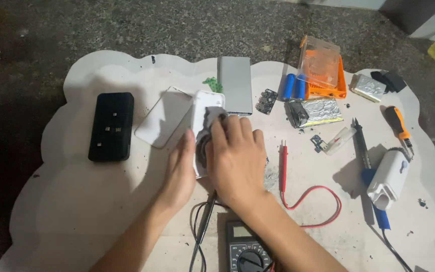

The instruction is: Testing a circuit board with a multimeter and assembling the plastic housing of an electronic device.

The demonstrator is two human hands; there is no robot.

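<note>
Two hands work on an opened white casing at the middle of a pale mat.

A black power bank point(111, 126) lies far left. The left hand point(179, 171), fingers straight, steadies the white casing point(205, 108) by its edge; the right hand point(235, 156) presses curled fingers flat on it. A red probe point(283, 168) and soldering iron point(388, 179) lie rightward.

Matt black plastic case point(111, 127); crinkled, shiny foil packs point(314, 112) — glossy clear plastic box point(319, 63) on orange; smooth white plastic shell point(206, 108); rough speckled stone floor point(127, 30).
</note>
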